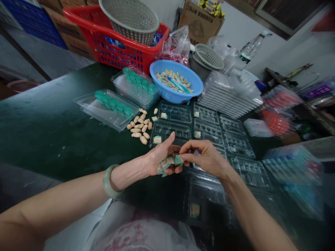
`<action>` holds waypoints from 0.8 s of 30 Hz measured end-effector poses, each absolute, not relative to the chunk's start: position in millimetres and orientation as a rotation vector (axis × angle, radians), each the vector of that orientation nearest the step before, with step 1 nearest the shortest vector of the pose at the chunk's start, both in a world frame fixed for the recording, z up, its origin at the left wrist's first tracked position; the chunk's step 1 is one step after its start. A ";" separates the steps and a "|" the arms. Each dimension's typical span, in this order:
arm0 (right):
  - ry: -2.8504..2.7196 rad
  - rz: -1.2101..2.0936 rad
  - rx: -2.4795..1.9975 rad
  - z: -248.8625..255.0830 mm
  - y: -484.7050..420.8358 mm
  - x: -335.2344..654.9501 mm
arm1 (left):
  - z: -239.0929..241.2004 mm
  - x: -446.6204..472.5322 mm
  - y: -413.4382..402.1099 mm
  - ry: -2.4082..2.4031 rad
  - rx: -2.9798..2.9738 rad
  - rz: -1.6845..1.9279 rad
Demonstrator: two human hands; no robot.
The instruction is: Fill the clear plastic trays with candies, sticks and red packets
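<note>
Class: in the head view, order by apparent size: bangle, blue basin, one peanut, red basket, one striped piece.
1. Red basket
2. Blue basin
3. Bangle
4. Peanut and striped piece: too alike to rank

Near the middle of the table (pixel 65 139), sweets (pixel 169 163) lie in the left hand (pixel 158 157), with the right hand (pixel 206 157) at their right edge. Peanuts (pixel 140 127) lie beyond the left hand, left of the trays (pixel 175 113), which spread rightward; a few trays hold a sweet. Farther left sit plastic packs (pixel 104 116). A basin (pixel 176 96) of sweets stands behind the trays; behind it, leftward, a basket (pixel 115 52) holds a strainer (pixel 131 21).
</note>
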State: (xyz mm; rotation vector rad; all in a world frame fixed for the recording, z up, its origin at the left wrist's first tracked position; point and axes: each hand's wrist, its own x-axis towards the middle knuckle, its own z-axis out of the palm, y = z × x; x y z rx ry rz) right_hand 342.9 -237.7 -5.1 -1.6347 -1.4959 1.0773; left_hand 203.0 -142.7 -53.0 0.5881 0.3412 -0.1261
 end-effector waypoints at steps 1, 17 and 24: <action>-1.530 1.074 -1.644 -7.1 -237.7 340.8 | -53.0 203.2 -142.9 0.336 0.592 -0.134; -2.208 0.691 -1.638 -0.1 -246.5 345.6 | -73.6 206.1 -138.4 0.275 0.566 -0.251; -2.230 0.769 -1.595 -2.6 -244.6 348.8 | -83.9 207.0 -138.6 0.330 0.526 -0.281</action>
